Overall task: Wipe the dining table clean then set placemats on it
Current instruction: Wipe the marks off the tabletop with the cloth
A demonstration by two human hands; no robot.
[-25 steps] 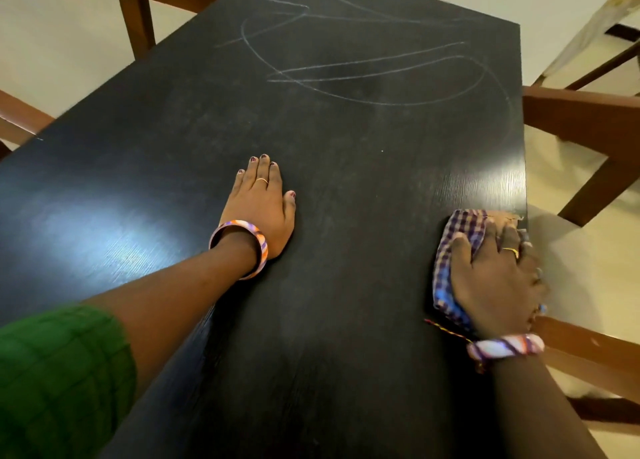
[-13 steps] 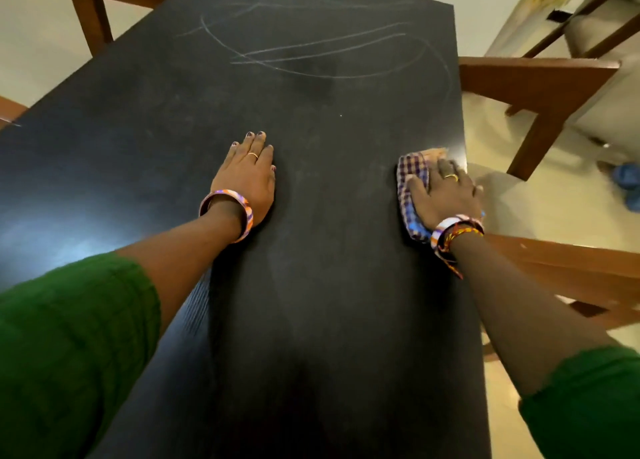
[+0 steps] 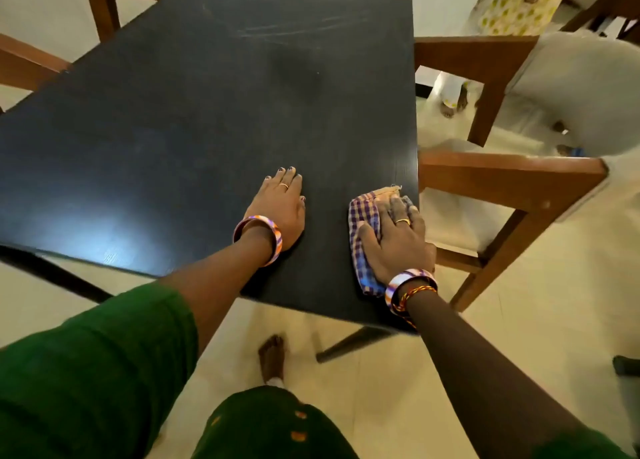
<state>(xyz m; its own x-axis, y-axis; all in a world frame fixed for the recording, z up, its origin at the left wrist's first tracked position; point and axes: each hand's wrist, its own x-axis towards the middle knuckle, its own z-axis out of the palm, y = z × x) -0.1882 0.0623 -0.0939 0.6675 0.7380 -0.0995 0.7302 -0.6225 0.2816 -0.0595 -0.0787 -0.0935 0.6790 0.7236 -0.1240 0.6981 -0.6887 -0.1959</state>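
A dark rectangular dining table (image 3: 194,122) fills the middle of the view, with faint chalk-like streaks (image 3: 304,25) near its far end. My left hand (image 3: 281,209) lies flat on the tabletop near the front edge, fingers together, holding nothing. My right hand (image 3: 398,240) presses a blue and purple checked cloth (image 3: 363,223) onto the table at its right front corner. The cloth sticks out to the left of and beyond my fingers. No placemats are in view.
Wooden chairs stand around the table: one at the right (image 3: 512,181), one at the far right (image 3: 485,60), two at the left (image 3: 27,60). A grey cushion (image 3: 585,88) lies on the right. Another person's feet (image 3: 450,102) stand beyond. My bare foot (image 3: 272,354) is under the front edge.
My view has pulled back, so the table's front edge and the floor now show. My right hand with the cloth has slid back toward the front right corner. The left hand stays flat.
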